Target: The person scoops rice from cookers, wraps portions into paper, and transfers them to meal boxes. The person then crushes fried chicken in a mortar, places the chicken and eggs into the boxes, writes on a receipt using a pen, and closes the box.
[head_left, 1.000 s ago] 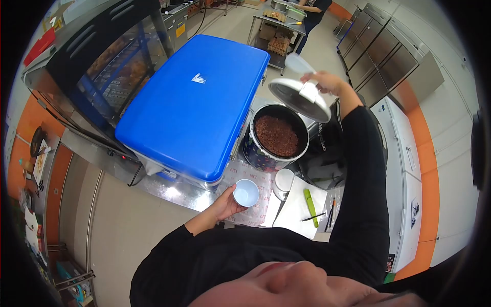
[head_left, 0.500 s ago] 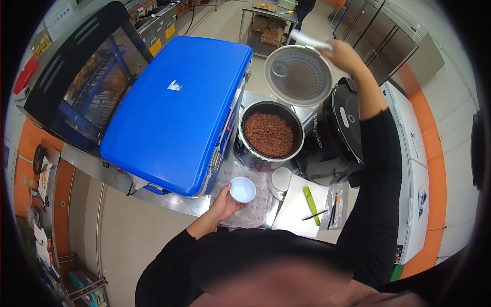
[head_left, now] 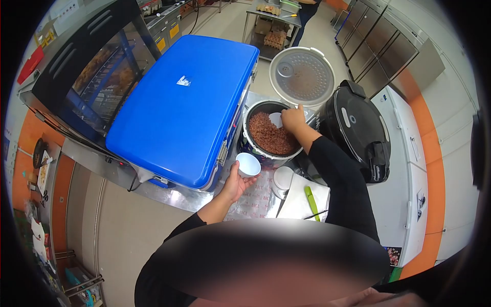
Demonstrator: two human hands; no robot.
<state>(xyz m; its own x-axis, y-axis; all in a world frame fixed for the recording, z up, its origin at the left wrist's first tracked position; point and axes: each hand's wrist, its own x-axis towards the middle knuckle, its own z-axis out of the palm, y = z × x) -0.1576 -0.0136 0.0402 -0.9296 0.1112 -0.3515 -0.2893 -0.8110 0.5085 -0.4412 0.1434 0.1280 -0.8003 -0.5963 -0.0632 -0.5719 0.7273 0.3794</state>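
My left hand is closed around a small pale bowl, tilted and held in front of the open rice cooker. Over that cooker's right rim reaches my right hand, fingers wrapped round a white rice paddle. Its blade is down in the reddish-brown cooked rice, and the fist hides its handle. The cooker's grey lid stands raised behind the pot.
A big blue-lidded box fills the left, beside a glass-doored oven. Right of the pot is a closed black cooker. Nearer me are a round white-topped scale, white paper and a green-handled tool. Another person stands far back.
My right hand has come down from beside the raised lid into the pot, bringing the paddle into the rice. My left hand has moved the bowl slightly up towards the pot and tilted it.
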